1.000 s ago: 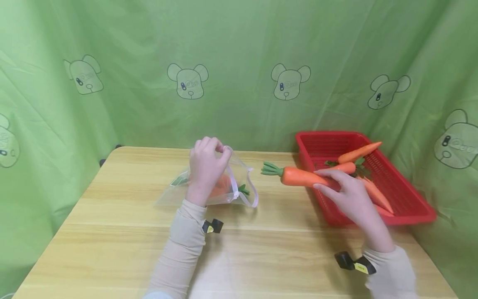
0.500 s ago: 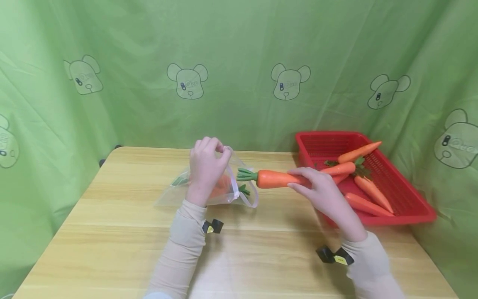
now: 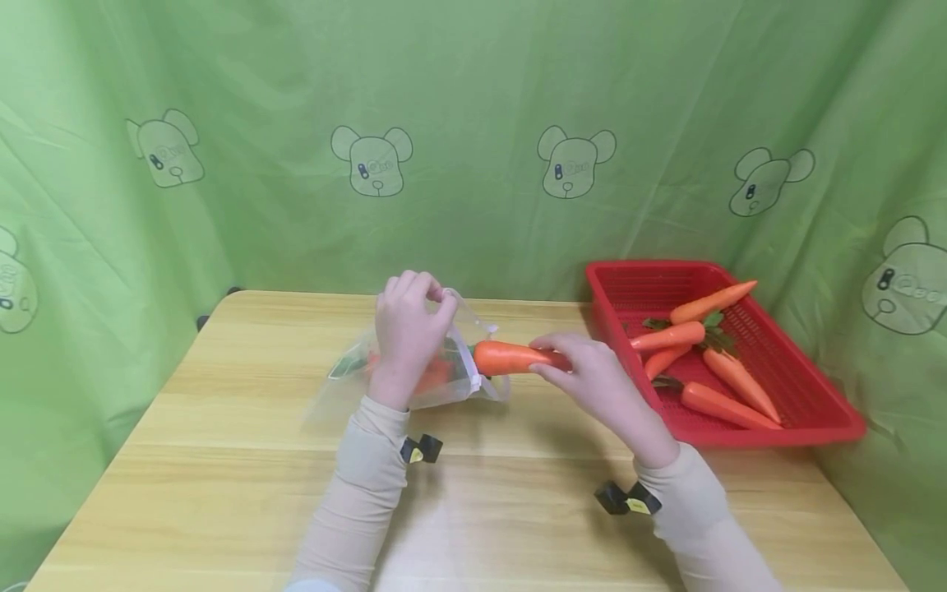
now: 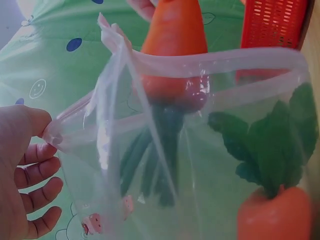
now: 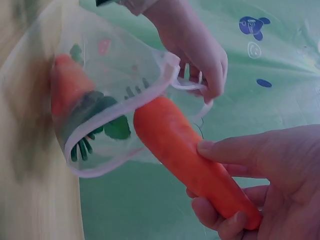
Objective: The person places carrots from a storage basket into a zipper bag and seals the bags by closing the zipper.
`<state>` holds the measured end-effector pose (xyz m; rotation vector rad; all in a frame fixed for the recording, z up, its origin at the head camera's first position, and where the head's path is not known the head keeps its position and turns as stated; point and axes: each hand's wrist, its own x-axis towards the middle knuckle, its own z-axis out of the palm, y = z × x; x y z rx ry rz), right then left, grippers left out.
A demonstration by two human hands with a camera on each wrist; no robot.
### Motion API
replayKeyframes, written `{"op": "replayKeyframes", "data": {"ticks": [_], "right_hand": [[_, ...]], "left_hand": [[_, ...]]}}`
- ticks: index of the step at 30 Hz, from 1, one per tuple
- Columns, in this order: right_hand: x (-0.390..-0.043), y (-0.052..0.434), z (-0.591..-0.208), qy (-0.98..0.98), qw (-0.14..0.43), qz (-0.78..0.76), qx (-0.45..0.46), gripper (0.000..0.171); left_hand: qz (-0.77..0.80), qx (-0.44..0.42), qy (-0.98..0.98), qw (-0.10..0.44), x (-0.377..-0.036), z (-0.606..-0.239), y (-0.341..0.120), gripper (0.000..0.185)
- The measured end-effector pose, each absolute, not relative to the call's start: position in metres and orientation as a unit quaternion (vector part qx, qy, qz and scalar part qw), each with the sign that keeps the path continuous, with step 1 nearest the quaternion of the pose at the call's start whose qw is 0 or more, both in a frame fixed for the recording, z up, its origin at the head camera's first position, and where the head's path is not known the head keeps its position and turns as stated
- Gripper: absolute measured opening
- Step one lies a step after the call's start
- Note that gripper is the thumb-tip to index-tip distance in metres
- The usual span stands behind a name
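While the left hand (image 3: 410, 333) pinches the clear bag (image 3: 440, 397), the right hand (image 3: 595, 378) grips a carrot (image 3: 506, 358), its green top (image 4: 166, 152) inside the bag.

Both slvs. (image 3: 353, 492) are beige, w/ blk boxy wrist units (image 3: 612, 498) bearing sm. yel. labels (image 3: 638, 506).

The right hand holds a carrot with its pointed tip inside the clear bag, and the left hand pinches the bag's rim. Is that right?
Not quite: the green top of the carrot is inside the clear bag, not its pointed tip, as the left wrist view shows. The right hand does hold it, and the left hand pinches the rim.
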<state>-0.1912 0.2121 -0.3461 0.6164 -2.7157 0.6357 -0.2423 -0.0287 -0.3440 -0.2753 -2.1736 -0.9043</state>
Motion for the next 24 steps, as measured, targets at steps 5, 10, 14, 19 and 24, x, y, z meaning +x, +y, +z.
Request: {"op": "replayKeyframes", "data": {"ticks": [5,10,14,19,24], "right_hand": [[-0.192,0.203,-0.350,-0.934,0.141,0.227,0.238,0.031],[-0.193,0.196,-0.354,-0.925,0.146,0.232,0.262,0.031],[-0.193,0.192,-0.356,-0.923,0.148,0.240,0.262,0.031],[-0.193,0.187,-0.359,-0.925,0.159,0.246,0.243,0.027],[-0.194,0.186,-0.358,-0.924,0.155,0.262,0.231,0.024]], "left_hand": [[-0.356,-0.110,-0.848,0.377,-0.242,-0.344,-0.028,0.014],[-0.363,-0.113,-0.847,0.371,-0.241,-0.343,-0.028,0.013],[-0.365,-0.116,-0.846,0.370,-0.240,-0.343,-0.029,0.013],[-0.368,-0.120,-0.845,0.370,-0.240,-0.343,-0.028,0.013],[-0.367,-0.120,-0.845,0.370,-0.239,-0.343,-0.027,0.013]]}}
